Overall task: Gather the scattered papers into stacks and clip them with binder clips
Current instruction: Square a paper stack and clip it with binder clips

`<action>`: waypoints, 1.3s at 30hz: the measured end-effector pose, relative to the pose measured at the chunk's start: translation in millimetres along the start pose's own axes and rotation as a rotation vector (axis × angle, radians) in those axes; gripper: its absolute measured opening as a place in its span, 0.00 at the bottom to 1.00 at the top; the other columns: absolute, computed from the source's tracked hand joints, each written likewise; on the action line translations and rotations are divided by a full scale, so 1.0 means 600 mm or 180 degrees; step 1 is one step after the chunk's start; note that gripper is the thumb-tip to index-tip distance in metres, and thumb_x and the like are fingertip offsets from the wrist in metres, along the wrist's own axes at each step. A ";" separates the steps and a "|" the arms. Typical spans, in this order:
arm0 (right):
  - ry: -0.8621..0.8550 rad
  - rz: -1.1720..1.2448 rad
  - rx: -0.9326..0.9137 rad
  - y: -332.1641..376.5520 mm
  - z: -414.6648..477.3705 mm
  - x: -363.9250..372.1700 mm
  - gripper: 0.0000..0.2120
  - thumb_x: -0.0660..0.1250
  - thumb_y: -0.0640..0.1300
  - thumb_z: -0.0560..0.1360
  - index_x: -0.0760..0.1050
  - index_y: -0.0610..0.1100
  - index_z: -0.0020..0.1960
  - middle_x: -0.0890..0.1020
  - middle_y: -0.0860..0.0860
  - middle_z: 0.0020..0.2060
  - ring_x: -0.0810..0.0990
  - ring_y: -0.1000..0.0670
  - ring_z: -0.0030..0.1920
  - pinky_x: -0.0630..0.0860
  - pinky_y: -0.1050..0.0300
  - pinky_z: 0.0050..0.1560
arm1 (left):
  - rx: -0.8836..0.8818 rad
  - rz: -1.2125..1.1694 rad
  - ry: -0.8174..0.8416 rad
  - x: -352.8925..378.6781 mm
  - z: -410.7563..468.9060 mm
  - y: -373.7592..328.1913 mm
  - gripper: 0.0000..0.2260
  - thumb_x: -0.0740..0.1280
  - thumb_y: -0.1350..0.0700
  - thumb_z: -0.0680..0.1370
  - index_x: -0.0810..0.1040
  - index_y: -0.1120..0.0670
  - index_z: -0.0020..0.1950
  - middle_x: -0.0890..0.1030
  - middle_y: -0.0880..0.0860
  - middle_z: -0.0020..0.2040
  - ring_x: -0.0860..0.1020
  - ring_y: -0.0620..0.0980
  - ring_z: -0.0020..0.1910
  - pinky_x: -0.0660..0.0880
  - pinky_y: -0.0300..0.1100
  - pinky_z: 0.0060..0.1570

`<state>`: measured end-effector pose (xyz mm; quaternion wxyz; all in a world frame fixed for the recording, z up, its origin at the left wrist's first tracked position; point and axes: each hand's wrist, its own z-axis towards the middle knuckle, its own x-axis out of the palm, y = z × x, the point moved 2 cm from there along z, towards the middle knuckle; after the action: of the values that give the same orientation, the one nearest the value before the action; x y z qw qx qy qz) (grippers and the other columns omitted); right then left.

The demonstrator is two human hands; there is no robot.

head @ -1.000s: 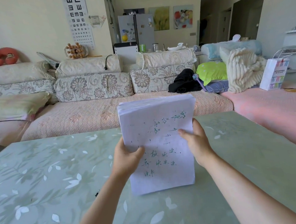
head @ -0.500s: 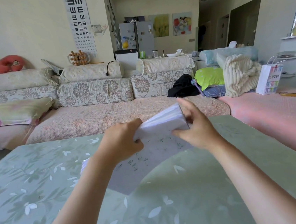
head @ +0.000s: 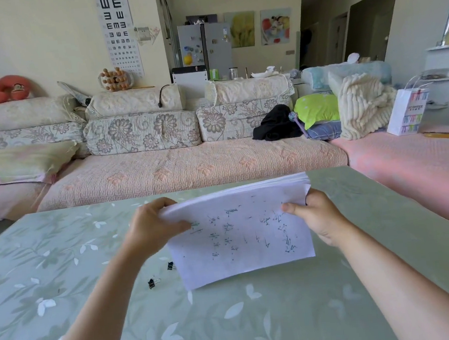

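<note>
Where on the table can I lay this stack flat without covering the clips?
Free: the table on this side of the paper stack, and the strip right of the right hand toward the pink couch. Crowded: binder clips lie by the stack's lower left corner, below the left hand.

Tilted scribbled paper stack (head: 241,231), two binder clips (head: 153,282)

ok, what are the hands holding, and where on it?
A paper stack, both hands: left hand grips its left edge, right hand its right edge, thumbs on top.
</note>
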<state>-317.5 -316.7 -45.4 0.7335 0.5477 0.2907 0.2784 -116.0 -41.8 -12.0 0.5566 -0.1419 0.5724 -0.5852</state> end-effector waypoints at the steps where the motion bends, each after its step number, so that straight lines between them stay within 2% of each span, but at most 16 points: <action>1: -0.0033 0.0099 0.0041 -0.006 0.000 0.001 0.12 0.71 0.31 0.74 0.81 0.41 0.55 0.86 0.48 0.50 0.85 0.50 0.52 0.78 0.56 0.55 | -0.0158 -0.0510 -0.0144 0.010 -0.007 0.005 0.13 0.81 0.61 0.64 0.80 0.51 0.41 0.81 0.49 0.34 0.77 0.48 0.31 0.74 0.40 0.32; 3: -0.0052 0.0235 0.0153 -0.026 0.000 0.005 0.13 0.70 0.31 0.74 0.80 0.39 0.57 0.86 0.46 0.52 0.85 0.47 0.53 0.79 0.55 0.54 | -0.0360 -0.1383 -0.0310 0.037 -0.020 0.010 0.13 0.79 0.63 0.67 0.80 0.54 0.46 0.85 0.52 0.40 0.82 0.48 0.35 0.77 0.43 0.36; 7: -0.0096 0.0163 0.0468 -0.049 0.002 0.009 0.14 0.69 0.30 0.74 0.79 0.42 0.57 0.86 0.45 0.51 0.84 0.43 0.55 0.79 0.49 0.55 | -0.0470 -0.1709 -0.0657 0.082 -0.035 0.023 0.08 0.73 0.62 0.72 0.79 0.53 0.47 0.84 0.49 0.40 0.81 0.48 0.38 0.78 0.43 0.37; 9: -0.0249 0.0105 0.0531 -0.044 0.007 0.009 0.15 0.68 0.32 0.70 0.79 0.44 0.55 0.86 0.45 0.50 0.84 0.42 0.52 0.79 0.47 0.53 | -0.0399 -0.1863 -0.0761 0.088 -0.038 0.028 0.03 0.71 0.56 0.73 0.79 0.52 0.45 0.82 0.48 0.37 0.79 0.47 0.38 0.76 0.43 0.39; 12: -0.0384 0.0009 0.0567 -0.042 0.004 0.019 0.19 0.65 0.38 0.62 0.79 0.46 0.52 0.85 0.43 0.49 0.83 0.39 0.53 0.78 0.40 0.57 | -0.0478 -0.1979 -0.0840 0.088 -0.040 0.017 0.15 0.68 0.39 0.72 0.74 0.50 0.41 0.74 0.46 0.39 0.72 0.41 0.37 0.69 0.41 0.43; 14: -0.0499 0.0005 0.0563 -0.045 -0.002 0.025 0.19 0.64 0.39 0.61 0.79 0.46 0.51 0.85 0.42 0.49 0.83 0.38 0.51 0.79 0.41 0.55 | -0.0733 -0.2146 -0.0940 0.089 -0.036 0.003 0.16 0.68 0.36 0.72 0.72 0.48 0.43 0.70 0.44 0.40 0.69 0.38 0.38 0.64 0.38 0.43; 17: -0.0602 0.0089 0.0585 -0.041 -0.006 0.027 0.17 0.62 0.38 0.61 0.79 0.44 0.49 0.85 0.42 0.46 0.82 0.42 0.43 0.76 0.50 0.46 | -0.1217 -0.2180 -0.1103 0.088 -0.029 -0.009 0.14 0.70 0.43 0.74 0.76 0.52 0.48 0.72 0.48 0.43 0.70 0.48 0.46 0.66 0.43 0.49; 20: -0.0693 0.0033 0.0585 -0.034 -0.010 0.030 0.12 0.61 0.39 0.61 0.77 0.43 0.44 0.81 0.47 0.36 0.76 0.47 0.37 0.71 0.54 0.41 | -0.1308 -0.2162 -0.1181 0.079 -0.020 -0.017 0.07 0.69 0.49 0.73 0.76 0.52 0.43 0.72 0.50 0.39 0.70 0.50 0.39 0.66 0.43 0.41; 23: -0.0768 -0.0048 0.0611 -0.029 -0.013 0.033 0.06 0.62 0.36 0.68 0.72 0.46 0.38 0.74 0.52 0.30 0.70 0.49 0.33 0.66 0.57 0.36 | -0.1054 -0.2045 -0.1299 0.073 -0.011 -0.030 0.05 0.66 0.55 0.75 0.73 0.53 0.40 0.67 0.50 0.34 0.63 0.48 0.33 0.60 0.41 0.32; 27: -0.0870 -0.0115 0.0640 -0.030 -0.013 0.035 0.09 0.61 0.34 0.71 0.71 0.46 0.38 0.72 0.52 0.31 0.68 0.49 0.33 0.64 0.58 0.34 | -0.0639 -0.1251 -0.1310 0.058 -0.006 -0.032 0.03 0.68 0.57 0.73 0.76 0.49 0.41 0.77 0.45 0.36 0.74 0.50 0.38 0.68 0.40 0.35; 29: -0.0901 -0.0105 0.0642 -0.026 -0.014 0.037 0.07 0.61 0.34 0.71 0.73 0.45 0.40 0.74 0.50 0.33 0.69 0.50 0.34 0.65 0.58 0.34 | -0.0038 0.0171 -0.1418 0.043 -0.003 -0.045 0.09 0.69 0.56 0.73 0.77 0.44 0.50 0.81 0.41 0.46 0.78 0.47 0.46 0.72 0.42 0.44; 31: -0.0938 -0.0081 0.0694 -0.023 -0.014 0.038 0.06 0.62 0.34 0.70 0.76 0.43 0.42 0.75 0.50 0.34 0.70 0.50 0.34 0.66 0.58 0.35 | 0.0980 0.1545 -0.1497 0.052 0.000 -0.085 0.13 0.67 0.54 0.76 0.77 0.43 0.59 0.80 0.42 0.56 0.77 0.48 0.55 0.71 0.46 0.55; 32: -0.0950 -0.0064 0.0706 -0.022 -0.014 0.038 0.06 0.62 0.34 0.70 0.76 0.41 0.44 0.75 0.50 0.34 0.70 0.50 0.34 0.67 0.58 0.35 | 0.1443 0.1867 -0.1340 0.072 0.000 -0.114 0.13 0.65 0.51 0.77 0.76 0.45 0.62 0.80 0.44 0.59 0.76 0.50 0.58 0.70 0.46 0.58; 34: -0.0952 -0.0067 0.0703 -0.019 -0.013 0.038 0.08 0.61 0.34 0.68 0.75 0.37 0.46 0.74 0.49 0.35 0.70 0.50 0.35 0.66 0.57 0.35 | 0.1976 0.2238 -0.0567 0.138 -0.001 -0.158 0.19 0.58 0.43 0.80 0.73 0.47 0.68 0.78 0.47 0.63 0.75 0.51 0.61 0.70 0.48 0.61; 37: -0.0946 -0.0106 0.0662 -0.014 -0.014 0.038 0.07 0.61 0.35 0.70 0.76 0.43 0.43 0.75 0.50 0.33 0.70 0.51 0.33 0.66 0.60 0.31 | 0.2071 0.2885 0.0388 0.227 -0.005 -0.171 0.23 0.53 0.38 0.80 0.67 0.49 0.70 0.77 0.49 0.62 0.75 0.53 0.59 0.72 0.49 0.57; 39: -0.0932 -0.0123 0.0650 -0.014 -0.014 0.038 0.09 0.62 0.35 0.71 0.77 0.46 0.43 0.77 0.52 0.33 0.72 0.50 0.33 0.68 0.60 0.32 | 0.2056 0.3178 0.0394 0.236 0.001 -0.157 0.21 0.55 0.41 0.79 0.66 0.49 0.69 0.77 0.50 0.58 0.76 0.53 0.56 0.72 0.48 0.50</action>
<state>-307.5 -297.0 -58.0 0.7138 0.6483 0.2181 0.1506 -209.6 -183.1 -0.3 0.7449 0.3550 0.3944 -0.4044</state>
